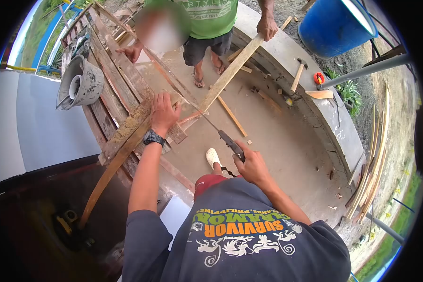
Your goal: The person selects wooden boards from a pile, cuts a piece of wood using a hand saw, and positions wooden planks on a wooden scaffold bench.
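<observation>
My right hand (pixel 252 163) is wrapped round the dark handle of a saw (pixel 230 143). The saw's thin blade runs up and left toward the end of a long pale board (pixel 235 70). Fingers spread, my left hand (pixel 164 114) lies on the wood at the edge of a slatted wooden bench (pixel 110 70). A rough, sawdust-covered plank (pixel 127 129) extends down and left from beside it. Whether the blade touches the pale board I cannot tell. A co-worker's hand (pixel 267 28) holds that board's far end.
A co-worker in a green shirt (pixel 214 21) stands opposite. A grey bucket (pixel 87 80) sits at the bench's left. On the curved concrete ledge (pixel 336 117) lie a hammer (pixel 298 75) and an orange tape (pixel 319 78). A blue drum (pixel 333 28) stands behind; wood strips (pixel 373 160) lean right.
</observation>
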`<control>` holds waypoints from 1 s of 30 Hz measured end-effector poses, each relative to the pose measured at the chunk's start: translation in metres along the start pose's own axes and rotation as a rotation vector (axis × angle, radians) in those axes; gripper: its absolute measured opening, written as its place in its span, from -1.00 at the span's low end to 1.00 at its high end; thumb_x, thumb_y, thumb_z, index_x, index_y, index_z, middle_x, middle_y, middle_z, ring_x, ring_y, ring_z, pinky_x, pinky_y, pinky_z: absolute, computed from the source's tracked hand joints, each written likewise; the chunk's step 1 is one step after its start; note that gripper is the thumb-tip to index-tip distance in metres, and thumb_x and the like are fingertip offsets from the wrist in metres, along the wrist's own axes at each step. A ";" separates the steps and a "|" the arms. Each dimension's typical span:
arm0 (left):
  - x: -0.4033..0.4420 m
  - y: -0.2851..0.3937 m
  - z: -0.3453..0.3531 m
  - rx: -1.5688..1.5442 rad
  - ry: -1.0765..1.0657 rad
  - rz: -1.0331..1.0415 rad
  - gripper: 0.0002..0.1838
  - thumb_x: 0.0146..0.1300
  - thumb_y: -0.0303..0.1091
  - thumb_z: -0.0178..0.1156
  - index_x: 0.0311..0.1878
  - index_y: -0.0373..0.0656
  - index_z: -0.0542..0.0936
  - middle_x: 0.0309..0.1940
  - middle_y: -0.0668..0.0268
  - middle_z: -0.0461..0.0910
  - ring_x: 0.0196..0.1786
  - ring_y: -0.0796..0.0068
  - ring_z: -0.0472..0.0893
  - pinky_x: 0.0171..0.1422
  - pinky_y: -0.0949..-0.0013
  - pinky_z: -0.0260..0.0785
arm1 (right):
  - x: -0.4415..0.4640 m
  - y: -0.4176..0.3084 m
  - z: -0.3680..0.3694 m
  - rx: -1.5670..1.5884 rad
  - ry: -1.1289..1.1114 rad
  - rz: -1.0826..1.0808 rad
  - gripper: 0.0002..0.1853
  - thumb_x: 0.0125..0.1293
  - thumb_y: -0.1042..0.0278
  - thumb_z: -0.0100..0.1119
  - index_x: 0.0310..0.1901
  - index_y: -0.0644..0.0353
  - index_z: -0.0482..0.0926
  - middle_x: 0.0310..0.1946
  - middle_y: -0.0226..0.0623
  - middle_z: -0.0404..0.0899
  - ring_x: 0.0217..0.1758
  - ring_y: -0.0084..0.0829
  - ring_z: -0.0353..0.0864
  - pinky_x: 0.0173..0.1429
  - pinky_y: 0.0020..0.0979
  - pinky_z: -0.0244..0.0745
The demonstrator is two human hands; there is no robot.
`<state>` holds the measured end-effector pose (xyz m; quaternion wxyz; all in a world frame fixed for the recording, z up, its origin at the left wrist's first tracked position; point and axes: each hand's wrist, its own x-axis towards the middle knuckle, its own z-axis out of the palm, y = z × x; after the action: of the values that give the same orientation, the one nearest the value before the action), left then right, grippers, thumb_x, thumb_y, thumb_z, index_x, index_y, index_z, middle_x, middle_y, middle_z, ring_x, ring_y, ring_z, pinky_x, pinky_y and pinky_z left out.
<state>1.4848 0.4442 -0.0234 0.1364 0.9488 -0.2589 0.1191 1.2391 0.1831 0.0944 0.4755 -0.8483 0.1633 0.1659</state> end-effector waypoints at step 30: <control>-0.017 0.128 -0.111 -0.020 -0.034 0.034 -0.33 0.41 0.21 0.29 0.16 -0.28 0.45 -0.20 -0.18 0.70 -0.14 -0.34 0.70 -0.12 -0.18 0.57 | -0.183 0.144 -0.110 -0.029 0.234 -0.010 -0.40 0.38 0.12 0.30 0.44 0.02 0.53 -0.14 0.16 0.75 -0.02 0.23 0.72 0.19 0.03 0.60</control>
<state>1.3864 0.3820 0.1005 0.1394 0.9448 -0.2783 0.1027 1.0278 0.0395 0.1202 0.4416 -0.8696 0.2110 0.0657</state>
